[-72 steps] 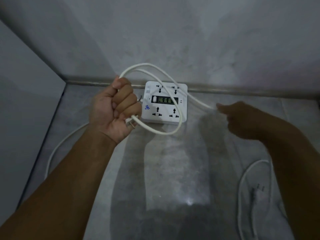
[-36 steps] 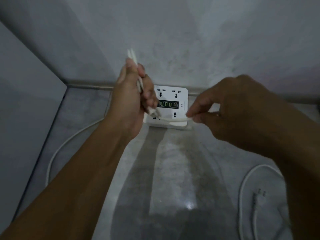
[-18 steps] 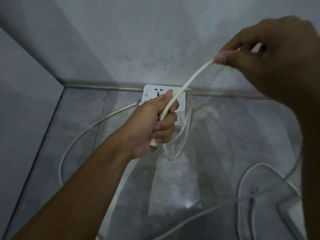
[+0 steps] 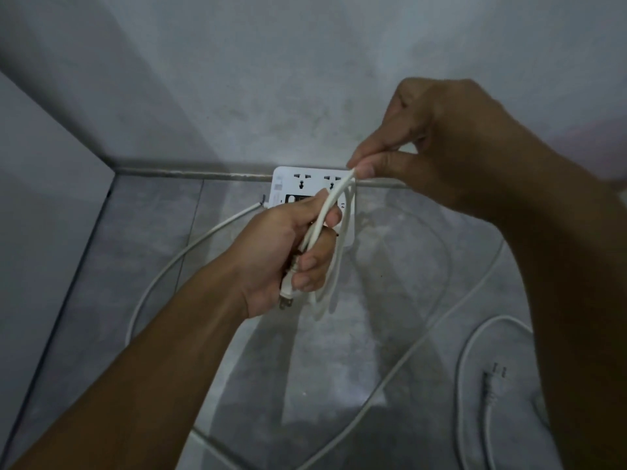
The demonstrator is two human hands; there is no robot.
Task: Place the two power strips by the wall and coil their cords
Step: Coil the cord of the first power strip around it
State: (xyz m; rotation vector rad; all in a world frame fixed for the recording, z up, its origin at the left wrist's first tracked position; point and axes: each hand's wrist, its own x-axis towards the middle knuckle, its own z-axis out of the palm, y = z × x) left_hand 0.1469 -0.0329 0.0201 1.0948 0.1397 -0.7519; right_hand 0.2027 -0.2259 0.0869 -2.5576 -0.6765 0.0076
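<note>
Two hands work one white cord [image 4: 334,239]: left hand [image 4: 288,252] clamps the loops and plug, right hand [image 4: 431,144] pinches their top above the power strip [image 4: 298,188] by the wall, so each new loop should match the bundle's length.

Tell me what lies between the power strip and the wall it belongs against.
Nothing visible: the power strip already sits with its far edge at the wall. The left hand and coiled cord only overlap its near part.
</note>
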